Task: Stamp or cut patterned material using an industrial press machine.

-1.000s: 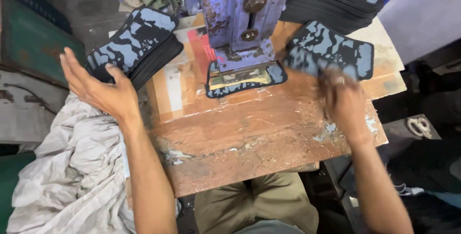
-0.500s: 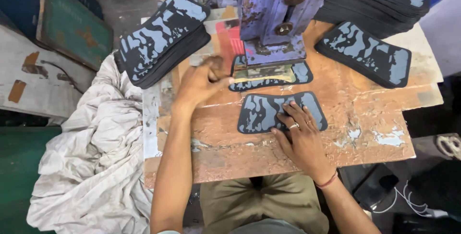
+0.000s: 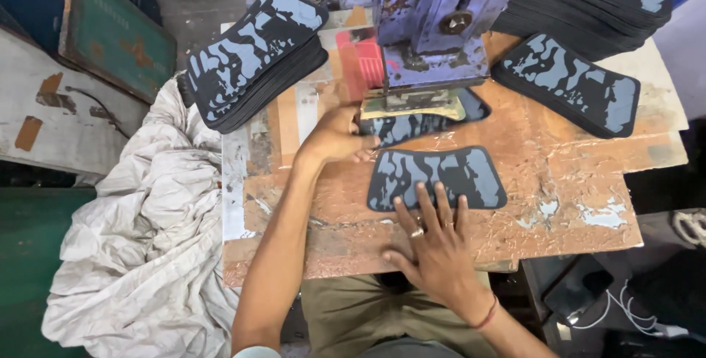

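The right hand (image 3: 434,244) lay flat, fingers spread, gripping nothing, pressing the near edge of a camouflage-patterned panel (image 3: 437,176) on the tabletop (image 3: 559,174). The panel sat at twelve o'clock from that hand, long axis running nine to three. The left hand (image 3: 337,136), loosely curled, touched a second panel (image 3: 408,124) under the blue press (image 3: 430,34); whether it pinched could not be told.

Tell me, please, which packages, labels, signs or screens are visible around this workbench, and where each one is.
Green crate or board: on the floor at upper left, rectangular, worn teal-green with faint pale lettering.
Dark phone-like slab: lower right beside the bench, black, blank, with a white cable next to it.
No other packages, labels or signs show.
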